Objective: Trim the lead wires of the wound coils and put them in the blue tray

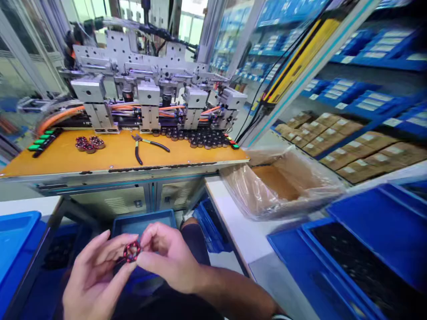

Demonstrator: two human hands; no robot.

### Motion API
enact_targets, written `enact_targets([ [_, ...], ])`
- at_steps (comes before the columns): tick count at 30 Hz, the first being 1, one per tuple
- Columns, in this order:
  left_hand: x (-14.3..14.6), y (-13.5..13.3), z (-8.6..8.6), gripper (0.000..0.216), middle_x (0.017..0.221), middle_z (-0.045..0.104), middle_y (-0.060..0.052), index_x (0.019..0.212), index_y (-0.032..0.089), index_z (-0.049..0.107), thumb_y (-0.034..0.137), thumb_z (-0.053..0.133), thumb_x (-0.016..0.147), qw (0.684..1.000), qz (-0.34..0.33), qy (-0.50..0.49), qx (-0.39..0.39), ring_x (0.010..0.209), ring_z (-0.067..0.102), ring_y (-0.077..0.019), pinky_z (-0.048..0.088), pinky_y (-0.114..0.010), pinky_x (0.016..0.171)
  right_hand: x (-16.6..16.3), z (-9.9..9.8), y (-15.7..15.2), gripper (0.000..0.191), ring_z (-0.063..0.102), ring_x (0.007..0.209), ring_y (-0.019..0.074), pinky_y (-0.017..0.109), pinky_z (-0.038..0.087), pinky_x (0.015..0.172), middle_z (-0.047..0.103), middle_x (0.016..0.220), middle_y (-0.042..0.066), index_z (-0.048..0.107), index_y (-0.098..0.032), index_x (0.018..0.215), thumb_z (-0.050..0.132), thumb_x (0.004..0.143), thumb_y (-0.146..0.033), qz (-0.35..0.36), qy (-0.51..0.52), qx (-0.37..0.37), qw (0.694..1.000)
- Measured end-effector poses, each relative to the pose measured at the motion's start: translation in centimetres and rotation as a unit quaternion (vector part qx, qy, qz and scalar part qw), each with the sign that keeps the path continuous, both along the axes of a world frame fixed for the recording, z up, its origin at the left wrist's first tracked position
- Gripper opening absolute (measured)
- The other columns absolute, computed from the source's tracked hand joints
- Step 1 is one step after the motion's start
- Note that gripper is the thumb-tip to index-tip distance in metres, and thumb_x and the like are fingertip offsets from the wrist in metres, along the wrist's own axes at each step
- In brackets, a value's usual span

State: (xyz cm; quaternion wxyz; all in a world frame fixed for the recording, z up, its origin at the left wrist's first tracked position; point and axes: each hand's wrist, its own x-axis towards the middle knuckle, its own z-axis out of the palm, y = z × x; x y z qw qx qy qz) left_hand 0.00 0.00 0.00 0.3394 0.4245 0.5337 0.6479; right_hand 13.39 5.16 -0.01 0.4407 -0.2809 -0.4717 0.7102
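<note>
Your left hand (96,275) has the small red-and-black ring part (127,252) gripped between thumb and fingers. Your right hand (170,253) is closed on the same part, thumb and fingertips at its right edge; can't tell how firmly. Ring is up in front of your lap, its opening facing you, well apart from the bench.

Below and beyond your hands: blue tray (145,218), partly hidden. Ahead, orange benchtop (60,158) with pliers (137,140) lying near the middle, handles spread toward you and to the right. Left of them, a small cluster of similar ring parts (90,146); right, a bigger group of dark round parts (208,138), packed close. Metal machine (150,95) stands behind, orange hoses (63,116) running along it. On your right, a plastic-lined box (250,191) sits on a white surface (227,202), blue bins (367,213) beside it.
</note>
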Motion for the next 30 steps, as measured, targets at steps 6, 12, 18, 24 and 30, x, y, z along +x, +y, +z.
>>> enact_targets([
  [6, -0.8, -0.7, 0.6, 0.049, 0.097, 0.081, 0.005, 0.113, 0.032, 0.066, 0.038, 0.086, 0.069, 0.995, -0.015, -0.059, -0.077, 0.083, 0.076, -0.0127, 0.061, -0.015, 0.077, -0.6, -1.4, -1.2, 0.037, 0.051, 0.058, 0.0081, 0.023, 0.042, 0.060, 0.053, 0.070, -0.004, 0.052, -0.018, 0.071, 0.075, 0.077, -0.046, -0.014, 0.023, -0.028, 0.999],
  [12, -2.9, -0.7, 0.1, 0.023, 0.113, 0.078, -0.003, 0.094, 0.027, 0.077, 0.034, 0.083, 0.073, 0.990, -0.057, -0.020, -0.125, 0.089, 0.076, -0.0150, 0.058, -0.015, 0.080, 0.9, -0.4, 0.0, 0.044, 0.051, 0.060, 0.0093, 0.024, 0.042, 0.061, 0.056, 0.069, -0.003, 0.056, -0.017, 0.079, 0.074, 0.077, -0.057, 0.043, -0.025, -0.006, 0.999],
  [18, -4.8, -0.2, -1.3, 0.031, 0.126, 0.071, -0.003, 0.107, 0.035, 0.076, 0.026, 0.078, 0.078, 0.976, -0.190, 0.080, -0.069, 0.117, 0.068, -0.0221, 0.055, -0.020, 0.090, 0.9, 2.5, 1.3, 0.034, 0.050, 0.058, 0.0090, 0.023, 0.039, 0.057, 0.057, 0.064, -0.002, 0.055, -0.016, 0.067, 0.076, 0.075, -0.041, 0.090, -0.141, 0.024, 0.986],
  [24, -4.3, -0.4, -1.3, 0.026, 0.113, 0.076, -0.005, 0.095, 0.031, 0.081, 0.027, 0.084, 0.070, 0.977, -0.158, 0.030, -0.140, 0.104, 0.073, -0.0218, 0.057, -0.020, 0.085, 1.3, 2.0, 1.7, 0.023, 0.049, 0.057, 0.0078, 0.021, 0.038, 0.055, 0.056, 0.065, -0.003, 0.056, -0.016, 0.068, 0.067, 0.080, -0.032, 0.139, -0.154, 0.015, 0.978],
  [30, -2.8, -0.9, 0.8, 0.025, 0.098, 0.079, -0.007, 0.080, 0.027, 0.082, 0.032, 0.090, 0.057, 0.974, -0.118, -0.064, -0.181, 0.098, 0.073, -0.0218, 0.057, -0.017, 0.075, 4.2, 2.9, 4.8, 0.026, 0.047, 0.058, 0.0068, 0.021, 0.038, 0.057, 0.057, 0.066, -0.003, 0.063, -0.013, 0.073, 0.075, 0.078, -0.035, 0.270, -0.207, 0.071, 0.938],
])
